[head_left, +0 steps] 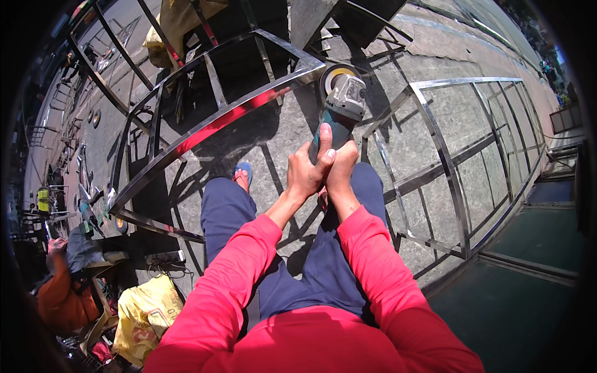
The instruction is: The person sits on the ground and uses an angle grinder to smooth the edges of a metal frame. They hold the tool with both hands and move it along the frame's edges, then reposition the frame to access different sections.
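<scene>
Both my hands are wrapped round the body of an angle grinder (346, 102), which has a grey head and a dark teal body. My left hand (303, 170) grips it from the left, thumb along the top. From the other side my right hand (342, 169) closes on it, its fingers partly hidden. The grinder's disc, with a yellowish middle, is right beside the far right corner of a shiny welded metal frame (214, 127). Whether disc and metal touch I cannot tell. The frame's long bar reflects my red sleeves.
On the right stands a second barred metal frame (445, 163), with dark green panels (507, 317) nearer me. A person in an orange sleeve (65, 295) sits at lower left by a yellow sack (146, 317). Dark sheet pieces (373, 22) lie beyond the grinder. My sandalled feet stand between the frames.
</scene>
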A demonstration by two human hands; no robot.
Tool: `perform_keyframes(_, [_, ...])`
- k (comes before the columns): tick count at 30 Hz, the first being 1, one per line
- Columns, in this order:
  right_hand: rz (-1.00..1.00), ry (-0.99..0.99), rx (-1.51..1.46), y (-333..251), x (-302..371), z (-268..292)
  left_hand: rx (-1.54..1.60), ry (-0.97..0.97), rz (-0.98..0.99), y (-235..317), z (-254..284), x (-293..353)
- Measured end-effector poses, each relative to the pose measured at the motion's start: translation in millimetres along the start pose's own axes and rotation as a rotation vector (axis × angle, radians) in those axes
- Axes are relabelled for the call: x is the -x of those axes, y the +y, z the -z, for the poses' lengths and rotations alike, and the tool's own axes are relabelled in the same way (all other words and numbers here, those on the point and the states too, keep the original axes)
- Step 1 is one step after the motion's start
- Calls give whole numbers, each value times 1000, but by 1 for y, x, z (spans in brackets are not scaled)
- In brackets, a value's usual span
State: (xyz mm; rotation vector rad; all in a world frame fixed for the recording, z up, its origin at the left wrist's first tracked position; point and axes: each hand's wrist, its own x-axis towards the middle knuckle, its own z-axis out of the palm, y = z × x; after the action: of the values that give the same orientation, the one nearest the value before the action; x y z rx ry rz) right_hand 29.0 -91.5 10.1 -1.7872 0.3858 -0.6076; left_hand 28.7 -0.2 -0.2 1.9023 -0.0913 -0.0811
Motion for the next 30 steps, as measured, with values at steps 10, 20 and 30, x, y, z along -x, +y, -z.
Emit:
perform_keyframes(10, [30,27,24,3,0,-1,9,47,-39,5,0,0])
perform_keyframes(20, [-144,-80,-20,-2,-6,5,-16,88,-20,11,-2,1])
perform_keyframes(30, [-92,-41,10,3,2,4,-93,186,-111,3,-5,4])
